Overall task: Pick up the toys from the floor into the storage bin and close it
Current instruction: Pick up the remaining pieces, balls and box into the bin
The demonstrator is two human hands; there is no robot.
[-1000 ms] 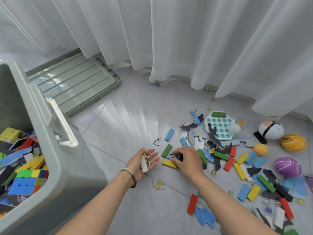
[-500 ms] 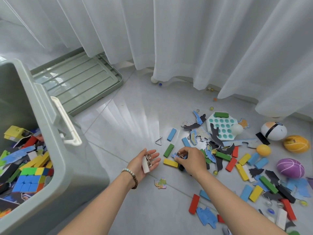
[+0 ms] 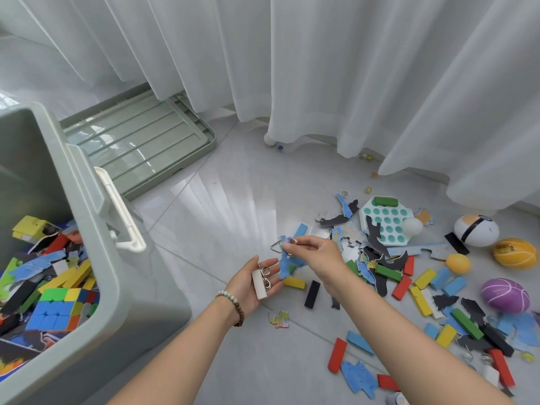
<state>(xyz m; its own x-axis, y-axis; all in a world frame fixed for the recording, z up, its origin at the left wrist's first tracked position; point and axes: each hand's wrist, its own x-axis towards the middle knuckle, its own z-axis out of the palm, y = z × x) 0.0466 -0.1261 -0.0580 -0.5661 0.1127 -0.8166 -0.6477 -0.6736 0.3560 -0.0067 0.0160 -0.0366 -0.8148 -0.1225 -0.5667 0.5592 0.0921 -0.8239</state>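
Far left is the grey-green storage bin. It's open, with a white handle on its near wall, and it's already loaded with coloured blocks, puzzle bits and a twisty cube. Its lid lies flat on the floor behind it, far edge under the white curtain.

Middle of the shot: the left hand, with a bead bracelet on the wrist, is palm up and low over the floor. Its fingers are loosely straight and spread. A white block and some linked metal rings just lie on the palm. Right beside it the right hand is up off the floor, thumb and fingers pinched tight on a blue puzzle piece that dangles from them. There's a bit of metal at the fingertips too, can't tell what exactly.

A metal triangle sits on the tiles behind that piece. Below the hands are a yellow block, a black block and a small multicoloured puzzle piece near the left wrist.

Right side is the mess not yet picked up, all of it on the floor:
- a teal pop board with a green block on it
- scattered blocks and puzzle pieces
- a white ball with a black band
- an orange ball
- a small yellow ball
- a purple ball
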